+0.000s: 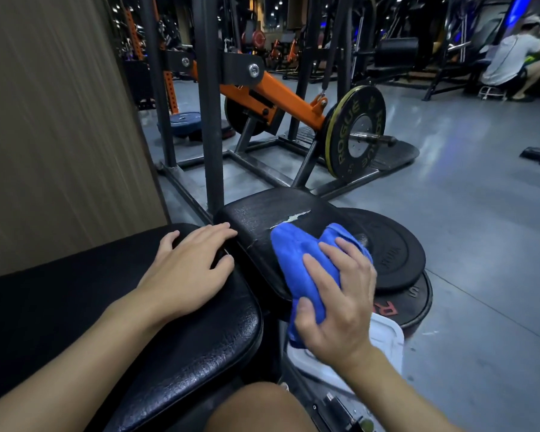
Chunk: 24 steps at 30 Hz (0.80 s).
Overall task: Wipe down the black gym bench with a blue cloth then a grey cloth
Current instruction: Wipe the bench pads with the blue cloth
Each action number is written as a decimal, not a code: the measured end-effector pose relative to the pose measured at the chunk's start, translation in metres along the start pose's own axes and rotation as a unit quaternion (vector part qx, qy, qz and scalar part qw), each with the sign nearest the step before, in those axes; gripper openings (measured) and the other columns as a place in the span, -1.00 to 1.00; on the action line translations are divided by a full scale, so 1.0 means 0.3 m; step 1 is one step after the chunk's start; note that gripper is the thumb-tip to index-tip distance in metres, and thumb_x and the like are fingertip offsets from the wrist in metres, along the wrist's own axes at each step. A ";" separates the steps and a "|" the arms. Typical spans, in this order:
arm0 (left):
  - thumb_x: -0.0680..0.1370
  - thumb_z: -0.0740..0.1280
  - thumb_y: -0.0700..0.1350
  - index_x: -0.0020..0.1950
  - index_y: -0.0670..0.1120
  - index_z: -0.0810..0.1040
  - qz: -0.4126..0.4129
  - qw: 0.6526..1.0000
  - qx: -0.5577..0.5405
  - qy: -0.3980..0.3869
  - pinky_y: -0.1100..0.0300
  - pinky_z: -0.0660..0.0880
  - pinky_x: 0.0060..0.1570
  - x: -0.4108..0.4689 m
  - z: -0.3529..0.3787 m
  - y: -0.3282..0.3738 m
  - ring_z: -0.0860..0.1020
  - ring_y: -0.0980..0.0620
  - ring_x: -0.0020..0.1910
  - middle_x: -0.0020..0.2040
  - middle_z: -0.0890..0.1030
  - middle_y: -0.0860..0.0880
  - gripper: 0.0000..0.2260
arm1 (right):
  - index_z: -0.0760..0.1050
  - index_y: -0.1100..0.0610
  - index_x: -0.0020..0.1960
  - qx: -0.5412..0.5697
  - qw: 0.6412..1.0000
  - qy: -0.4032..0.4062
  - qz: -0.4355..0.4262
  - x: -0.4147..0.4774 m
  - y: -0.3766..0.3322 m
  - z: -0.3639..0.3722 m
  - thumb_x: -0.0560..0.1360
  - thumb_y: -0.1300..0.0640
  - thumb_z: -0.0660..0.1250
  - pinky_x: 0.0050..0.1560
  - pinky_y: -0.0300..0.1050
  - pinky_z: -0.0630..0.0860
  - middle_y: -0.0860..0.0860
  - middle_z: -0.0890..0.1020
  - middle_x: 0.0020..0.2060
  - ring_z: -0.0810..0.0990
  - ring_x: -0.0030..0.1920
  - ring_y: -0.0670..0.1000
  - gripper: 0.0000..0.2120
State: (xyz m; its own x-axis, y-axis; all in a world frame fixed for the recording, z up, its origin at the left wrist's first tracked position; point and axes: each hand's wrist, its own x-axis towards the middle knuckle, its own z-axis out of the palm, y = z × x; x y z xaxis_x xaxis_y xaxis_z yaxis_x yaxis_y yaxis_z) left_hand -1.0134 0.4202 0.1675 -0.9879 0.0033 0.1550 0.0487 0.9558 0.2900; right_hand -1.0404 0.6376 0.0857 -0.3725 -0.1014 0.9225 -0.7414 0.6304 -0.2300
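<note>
Pass one underway: right hand grip bunched round blue cloth, pressing black gym bench. Left hand flat, grip empty. Next: sweep remaining pad; grey cloth unseen.

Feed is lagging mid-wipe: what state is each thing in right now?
left hand: open, flat on the near pad
right hand: gripping the blue cloth
blue cloth: bunched, pressed on the far pad
far pad: cover torn beside the cloth
floor plates: stacked flat beside the far pad
upright plate: loaded on its bar
</note>
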 end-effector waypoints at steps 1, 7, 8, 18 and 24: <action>0.62 0.07 0.06 0.49 0.19 0.23 0.001 1.000 0.000 -0.001 -0.05 -0.12 0.51 -0.002 0.000 -0.002 0.06 0.27 0.51 0.53 0.16 0.25 -0.59 | 0.51 0.15 0.17 0.005 1.000 -0.009 -0.018 0.004 0.039 -0.008 0.50 0.00 0.16 0.23 0.31 0.36 0.28 0.58 0.12 0.47 0.25 0.36 -0.65; 0.61 0.09 0.06 0.48 0.19 0.23 0.002 1.000 -0.003 -0.001 -0.04 -0.12 0.51 -0.005 -0.005 -0.001 0.06 0.27 0.50 0.53 0.16 0.26 -0.59 | 0.57 0.29 0.20 0.049 0.988 -0.033 0.141 0.065 0.201 -0.051 0.45 0.09 0.16 0.38 0.04 0.32 0.26 0.47 0.24 0.45 0.29 0.26 -0.56; 0.61 0.09 0.06 0.48 0.19 0.24 0.002 1.000 -0.004 -0.001 -0.05 -0.12 0.51 -0.004 -0.006 -0.001 0.07 0.27 0.50 0.53 0.17 0.26 -0.59 | 0.58 0.28 0.20 0.061 0.982 -0.051 0.172 0.083 0.213 -0.059 0.45 0.08 0.16 0.37 -0.04 0.33 0.24 0.47 0.24 0.45 0.29 0.19 -0.55; 0.60 0.07 0.06 0.47 0.18 0.21 -0.009 1.000 -0.006 -0.004 -0.07 -0.13 0.50 -0.002 -0.011 0.013 0.06 0.27 0.50 0.54 0.14 0.25 -0.58 | 0.43 -0.23 0.36 -0.017 0.872 -0.408 0.271 0.371 0.308 -0.047 0.26 -0.21 0.09 0.34 0.03 0.37 -0.09 0.45 0.29 0.46 0.28 0.03 -0.34; 0.57 0.07 0.16 0.51 0.15 0.12 -0.076 0.997 0.005 0.023 -0.23 -0.18 0.47 -0.002 -0.011 0.026 -0.06 0.12 0.56 0.56 0.08 0.19 -0.50 | 0.22 -0.31 0.47 -0.080 0.818 -0.533 0.200 0.512 0.296 0.144 0.35 -0.23 0.04 0.34 0.17 0.33 -0.08 0.30 0.44 0.36 0.38 0.17 -0.35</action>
State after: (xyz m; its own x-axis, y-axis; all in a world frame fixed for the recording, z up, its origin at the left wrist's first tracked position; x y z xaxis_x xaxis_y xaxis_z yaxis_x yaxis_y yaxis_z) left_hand -1.0119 0.4267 0.1727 -0.9759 -0.1558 0.1528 -0.1037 0.9471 0.3038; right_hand -1.1877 0.6449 0.1938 -0.9059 -0.4224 -0.0304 -0.3905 0.8609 -0.3262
